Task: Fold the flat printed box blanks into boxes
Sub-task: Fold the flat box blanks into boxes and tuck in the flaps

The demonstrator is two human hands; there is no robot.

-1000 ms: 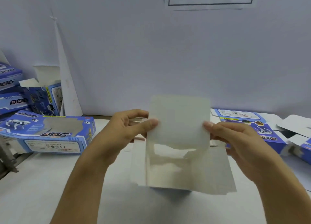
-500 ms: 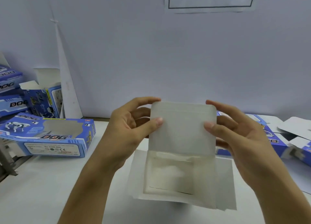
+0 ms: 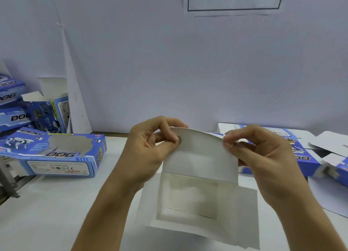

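Above table (image 3: pixel 47 213) — left hand (image 3: pixel 148 149) | right hand (image 3: pixel 263 156) — both pinching box blank (image 3: pixel 199 184)

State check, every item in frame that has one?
box blank: partly folded, white inside facing up, top flap bent over
left hand: pinching flap's left edge
right hand: pinching flap's right edge
DOG box: folded, lying flat
upright box: top flaps open
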